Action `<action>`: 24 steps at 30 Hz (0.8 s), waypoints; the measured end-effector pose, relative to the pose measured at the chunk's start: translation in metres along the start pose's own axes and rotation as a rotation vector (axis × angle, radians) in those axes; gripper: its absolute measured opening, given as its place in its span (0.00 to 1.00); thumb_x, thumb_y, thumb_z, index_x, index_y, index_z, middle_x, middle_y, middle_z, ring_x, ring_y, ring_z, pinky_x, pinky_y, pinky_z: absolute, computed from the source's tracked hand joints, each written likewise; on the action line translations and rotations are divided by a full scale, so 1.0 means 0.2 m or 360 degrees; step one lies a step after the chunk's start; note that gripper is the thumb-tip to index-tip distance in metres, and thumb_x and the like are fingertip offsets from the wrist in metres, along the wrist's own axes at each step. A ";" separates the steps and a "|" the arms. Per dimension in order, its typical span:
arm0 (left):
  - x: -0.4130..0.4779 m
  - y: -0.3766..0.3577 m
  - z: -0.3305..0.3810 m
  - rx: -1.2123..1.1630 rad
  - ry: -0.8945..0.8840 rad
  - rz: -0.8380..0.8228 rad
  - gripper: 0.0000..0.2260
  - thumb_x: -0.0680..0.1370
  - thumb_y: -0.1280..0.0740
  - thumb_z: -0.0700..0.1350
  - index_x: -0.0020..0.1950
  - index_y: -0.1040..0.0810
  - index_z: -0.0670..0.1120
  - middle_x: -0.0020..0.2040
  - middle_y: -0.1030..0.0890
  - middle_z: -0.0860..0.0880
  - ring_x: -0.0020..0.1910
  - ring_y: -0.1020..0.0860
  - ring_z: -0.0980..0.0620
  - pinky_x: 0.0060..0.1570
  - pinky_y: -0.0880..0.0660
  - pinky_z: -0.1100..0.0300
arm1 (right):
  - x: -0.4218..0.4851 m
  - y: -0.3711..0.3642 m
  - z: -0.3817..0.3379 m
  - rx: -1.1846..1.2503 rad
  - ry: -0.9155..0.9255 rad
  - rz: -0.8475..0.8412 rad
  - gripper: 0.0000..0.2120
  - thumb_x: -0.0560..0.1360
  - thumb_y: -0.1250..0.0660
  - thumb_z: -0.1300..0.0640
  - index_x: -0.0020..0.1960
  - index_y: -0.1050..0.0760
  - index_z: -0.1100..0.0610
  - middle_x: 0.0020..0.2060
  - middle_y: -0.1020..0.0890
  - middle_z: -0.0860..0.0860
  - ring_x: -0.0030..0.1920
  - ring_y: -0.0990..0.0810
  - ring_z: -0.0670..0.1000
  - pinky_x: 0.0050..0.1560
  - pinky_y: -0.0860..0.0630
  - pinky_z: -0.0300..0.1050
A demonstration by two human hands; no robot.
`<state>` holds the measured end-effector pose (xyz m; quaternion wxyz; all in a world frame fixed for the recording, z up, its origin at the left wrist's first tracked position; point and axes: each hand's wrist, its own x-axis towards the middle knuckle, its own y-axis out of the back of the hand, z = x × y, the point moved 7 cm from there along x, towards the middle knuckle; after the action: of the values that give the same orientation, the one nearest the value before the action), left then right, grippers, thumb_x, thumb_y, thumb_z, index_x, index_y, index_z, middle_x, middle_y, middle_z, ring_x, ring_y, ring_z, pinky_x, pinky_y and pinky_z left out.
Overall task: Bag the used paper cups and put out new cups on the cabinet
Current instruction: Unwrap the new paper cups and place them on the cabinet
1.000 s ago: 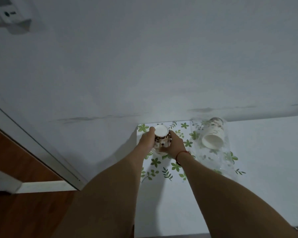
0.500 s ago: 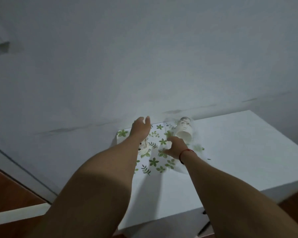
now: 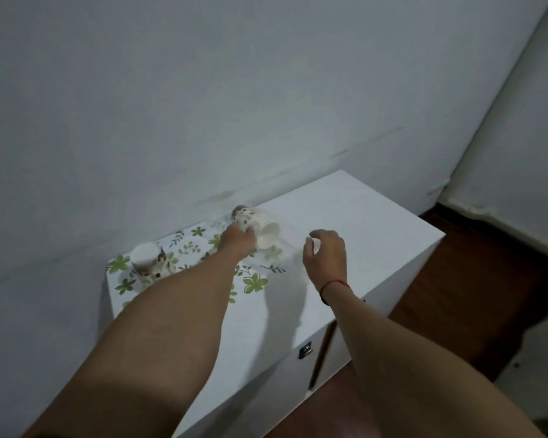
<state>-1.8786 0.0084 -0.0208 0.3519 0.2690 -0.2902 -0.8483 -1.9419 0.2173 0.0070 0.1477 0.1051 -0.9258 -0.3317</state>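
On white cabinet top (image 3: 361, 235), far side: left hand (image 3: 238, 242) grips sideways stack of patterned white paper cups (image 3: 263, 229); right hand (image 3: 326, 252) curled nearby, hold undeterminable. Advise steadying stack, drawing one cup straight. Inverted patterned paper cup (image 3: 146, 263) stands left.

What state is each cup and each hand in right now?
Single cup: upside down on floral mat.
Lying cups: on their side on the cabinet.
Left hand: gripping the lying cups.
Right hand: fingers curled, contents unclear.
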 end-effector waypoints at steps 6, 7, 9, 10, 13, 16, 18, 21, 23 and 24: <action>0.18 -0.08 0.15 0.0223 -0.0177 -0.0015 0.24 0.82 0.45 0.53 0.79 0.43 0.52 0.80 0.54 0.44 0.79 0.47 0.42 0.76 0.45 0.49 | 0.02 -0.05 0.26 0.0127 -0.0409 -0.0143 0.09 0.75 0.39 0.62 0.49 0.20 0.62 0.48 0.18 0.57 0.51 0.21 0.56 0.52 0.26 0.42; 0.22 -0.10 0.15 0.0241 -0.0210 -0.0039 0.24 0.82 0.46 0.53 0.78 0.41 0.50 0.80 0.51 0.43 0.78 0.47 0.43 0.76 0.45 0.50 | 0.02 -0.07 0.26 0.0149 -0.0425 -0.0179 0.09 0.74 0.37 0.61 0.48 0.19 0.61 0.45 0.17 0.56 0.48 0.20 0.55 0.50 0.26 0.40; 0.26 -0.15 0.14 0.0256 -0.0263 -0.0123 0.22 0.82 0.46 0.53 0.75 0.34 0.47 0.79 0.44 0.41 0.77 0.43 0.43 0.75 0.44 0.52 | 0.02 -0.11 0.25 0.0237 -0.0490 -0.0209 0.07 0.73 0.35 0.59 0.42 0.18 0.60 0.36 0.18 0.54 0.39 0.21 0.51 0.43 0.28 0.36; 0.26 -0.17 0.14 0.0239 -0.0276 -0.0166 0.21 0.82 0.45 0.52 0.74 0.33 0.46 0.78 0.42 0.41 0.77 0.41 0.43 0.74 0.44 0.54 | 0.02 -0.13 0.24 0.0320 -0.0536 -0.0228 0.08 0.72 0.34 0.59 0.38 0.18 0.60 0.31 0.21 0.52 0.34 0.24 0.50 0.41 0.28 0.37; 0.28 -0.17 0.11 0.0167 -0.0332 -0.0128 0.19 0.82 0.41 0.48 0.72 0.29 0.46 0.75 0.33 0.45 0.73 0.33 0.43 0.71 0.38 0.56 | 0.00 -0.23 0.23 0.0580 -0.0692 -0.0357 0.14 0.68 0.36 0.63 0.25 0.21 0.57 0.24 0.24 0.52 0.30 0.26 0.52 0.43 0.21 0.47; 0.29 -0.12 0.11 0.0174 -0.0388 -0.0054 0.16 0.81 0.39 0.46 0.67 0.24 0.46 0.73 0.29 0.48 0.68 0.28 0.43 0.67 0.33 0.55 | -0.01 -0.36 0.21 0.0598 -0.0776 -0.0451 0.20 0.71 0.38 0.67 0.22 0.25 0.53 0.21 0.27 0.48 0.32 0.27 0.54 0.43 0.23 0.49; 0.31 -0.10 0.12 0.0170 -0.0391 -0.0032 0.14 0.79 0.37 0.46 0.63 0.20 0.45 0.70 0.27 0.48 0.64 0.25 0.43 0.62 0.29 0.56 | 0.02 -0.44 0.16 0.0488 -0.0746 -0.0548 0.09 0.75 0.38 0.64 0.44 0.19 0.57 0.39 0.17 0.56 0.44 0.20 0.58 0.50 0.23 0.50; 0.34 -0.06 0.12 0.0057 -0.0255 -0.0023 0.16 0.77 0.35 0.48 0.63 0.21 0.43 0.64 0.21 0.44 0.61 0.22 0.43 0.58 0.26 0.56 | 0.06 -0.53 0.11 0.0213 -0.0789 -0.0716 0.20 0.78 0.41 0.62 0.70 0.33 0.62 0.67 0.28 0.58 0.67 0.28 0.58 0.65 0.31 0.46; 0.36 -0.04 0.11 -0.0029 -0.0184 -0.0031 0.16 0.76 0.34 0.46 0.61 0.21 0.41 0.62 0.20 0.43 0.59 0.21 0.43 0.57 0.23 0.55 | 0.10 -0.51 0.04 0.0046 -0.0583 -0.0658 0.25 0.79 0.45 0.60 0.75 0.44 0.63 0.73 0.36 0.59 0.73 0.37 0.57 0.72 0.40 0.46; 0.37 -0.04 0.11 -0.0056 -0.0158 -0.0033 0.16 0.75 0.34 0.45 0.60 0.20 0.40 0.61 0.19 0.43 0.58 0.21 0.43 0.56 0.22 0.55 | 0.12 -0.49 -0.03 -0.0081 -0.0434 -0.0662 0.26 0.79 0.46 0.58 0.75 0.46 0.64 0.74 0.38 0.59 0.74 0.39 0.56 0.73 0.42 0.46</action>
<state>-1.9411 -0.0365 -0.0297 0.3331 0.2234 -0.2895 -0.8691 -1.9539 0.1333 -0.0469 -0.0473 0.2440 -0.8869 -0.3894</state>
